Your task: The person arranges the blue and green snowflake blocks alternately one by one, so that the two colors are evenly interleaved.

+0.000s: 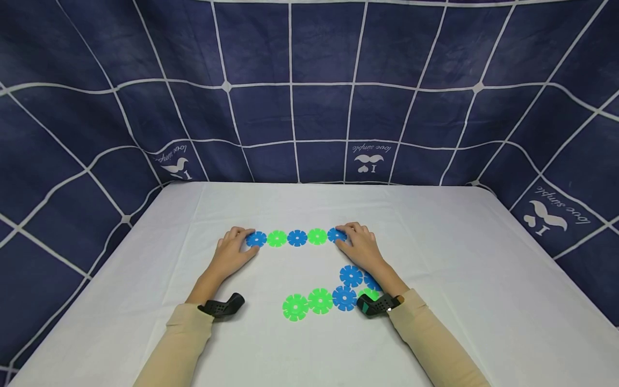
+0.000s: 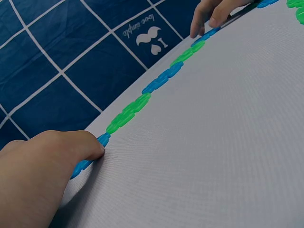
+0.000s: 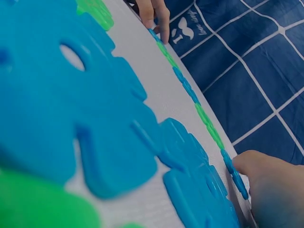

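Observation:
A straight row of notched plastic snowflake discs lies across the white table, alternating blue and green, neighbours edge to edge. At its left end is a blue snowflake disc (image 1: pixel 257 239), its edges between the thumb and forefinger of my left hand (image 1: pixel 234 253). My right hand (image 1: pixel 360 244) holds the blue snowflake disc (image 1: pixel 335 235) at the opposite end in the same way, its fingers covering part of it. Between them sit a green disc (image 1: pixel 277 238), a blue disc (image 1: pixel 297 238) and another green disc (image 1: pixel 317 236). The left wrist view shows the left thumb (image 2: pixel 90 145) against the end disc.
Nearer the body lie more snowflake discs: a green one (image 1: pixel 295 307), another green one (image 1: pixel 320 301) and blue ones (image 1: pixel 344 298), some partly hidden under the right forearm and wrist camera (image 1: pixel 374 305). A dark blue checked cloth (image 1: pixel 319 113) hangs behind the white table (image 1: pixel 261 349).

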A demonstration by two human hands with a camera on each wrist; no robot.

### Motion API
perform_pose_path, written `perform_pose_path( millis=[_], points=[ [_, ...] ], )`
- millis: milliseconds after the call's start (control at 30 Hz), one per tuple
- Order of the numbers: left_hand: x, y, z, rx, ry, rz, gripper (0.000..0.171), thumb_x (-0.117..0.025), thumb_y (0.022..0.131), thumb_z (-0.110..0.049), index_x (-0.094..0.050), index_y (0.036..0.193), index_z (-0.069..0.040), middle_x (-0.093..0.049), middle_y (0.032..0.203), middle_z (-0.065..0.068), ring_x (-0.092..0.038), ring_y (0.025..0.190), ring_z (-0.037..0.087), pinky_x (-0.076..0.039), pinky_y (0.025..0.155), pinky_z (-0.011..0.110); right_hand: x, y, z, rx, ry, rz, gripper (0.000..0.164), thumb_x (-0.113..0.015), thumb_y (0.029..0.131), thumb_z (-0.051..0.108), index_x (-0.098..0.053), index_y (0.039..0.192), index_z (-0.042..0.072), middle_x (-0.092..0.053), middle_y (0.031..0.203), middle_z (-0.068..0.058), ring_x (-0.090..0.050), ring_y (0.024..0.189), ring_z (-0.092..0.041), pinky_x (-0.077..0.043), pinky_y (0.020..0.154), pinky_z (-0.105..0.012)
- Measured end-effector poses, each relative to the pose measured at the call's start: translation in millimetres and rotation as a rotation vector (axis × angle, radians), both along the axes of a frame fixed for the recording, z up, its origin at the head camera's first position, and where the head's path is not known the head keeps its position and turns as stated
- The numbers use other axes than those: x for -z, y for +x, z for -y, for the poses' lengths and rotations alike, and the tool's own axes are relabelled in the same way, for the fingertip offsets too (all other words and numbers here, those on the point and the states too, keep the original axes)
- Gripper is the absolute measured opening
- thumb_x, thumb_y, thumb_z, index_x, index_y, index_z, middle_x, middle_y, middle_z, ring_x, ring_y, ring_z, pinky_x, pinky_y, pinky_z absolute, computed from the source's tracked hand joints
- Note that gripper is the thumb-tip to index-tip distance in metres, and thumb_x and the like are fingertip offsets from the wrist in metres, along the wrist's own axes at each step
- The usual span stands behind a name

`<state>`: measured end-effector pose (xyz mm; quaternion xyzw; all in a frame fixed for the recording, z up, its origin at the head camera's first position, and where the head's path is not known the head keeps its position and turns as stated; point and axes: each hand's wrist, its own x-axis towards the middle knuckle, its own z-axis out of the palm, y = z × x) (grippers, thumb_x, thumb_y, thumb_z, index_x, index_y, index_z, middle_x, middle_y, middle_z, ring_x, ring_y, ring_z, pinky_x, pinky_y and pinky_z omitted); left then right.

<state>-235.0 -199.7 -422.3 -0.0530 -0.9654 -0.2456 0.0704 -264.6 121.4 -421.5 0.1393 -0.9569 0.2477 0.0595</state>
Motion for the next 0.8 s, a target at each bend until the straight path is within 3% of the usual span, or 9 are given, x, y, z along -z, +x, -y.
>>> perform_pose_path(
  millis=[200, 367, 533, 800],
  points=[
    [0.0, 0.5, -1, 0.001, 0.0, -0.006, 0.055, -0.057, 0.083, -0.031, -0.047, 0.129, -0.004, -0.044, 0.126, 0.019, -0.039, 0.119, 0.034, -0.028, 0.092, 0.048, -4.3, 4.4, 2, -0.019, -0.036, -0.048, 0.039, -0.053, 0.087, 0.035, -0.056, 0.123, 0.019, -0.052, 0.124, -0.008, -0.047, 0.116, -0.026, -0.034, 0.092, -0.046],
    [0.3, 0.0, 0, -0.001, -0.003, -0.009, 0.055, -0.057, 0.083, -0.032, -0.047, 0.129, -0.005, -0.044, 0.126, 0.019, -0.039, 0.119, 0.034, -0.028, 0.092, 0.048, -11.6, 14.7, 5, -0.093, -0.111, -0.1, 0.032, -0.056, 0.087, 0.03, -0.06, 0.117, 0.019, -0.057, 0.119, -0.005, -0.05, 0.112, -0.024, -0.034, 0.091, -0.045],
    [1.3, -0.2, 0, -0.001, -0.003, -0.008, 0.054, -0.057, 0.083, -0.032, -0.047, 0.129, -0.005, -0.044, 0.125, 0.019, -0.039, 0.118, 0.035, -0.029, 0.092, 0.049, -13.1, 33.7, 5, -0.245, -0.123, -0.061, 0.029, -0.055, 0.088, 0.031, -0.06, 0.116, 0.023, -0.058, 0.117, 0.001, -0.051, 0.11, -0.019, -0.033, 0.091, -0.043],
    [1.7, -0.2, 0, -0.001, 0.0, -0.011, 0.055, -0.058, 0.083, -0.032, -0.047, 0.129, -0.005, -0.044, 0.125, 0.019, -0.04, 0.117, 0.035, -0.028, 0.092, 0.049, -12.9, 64.1, 3, -0.521, -0.038, 0.071, 0.033, -0.059, 0.084, 0.04, -0.057, 0.117, 0.033, -0.054, 0.115, 0.014, -0.047, 0.109, -0.006, -0.031, 0.094, -0.038]
  ],
)
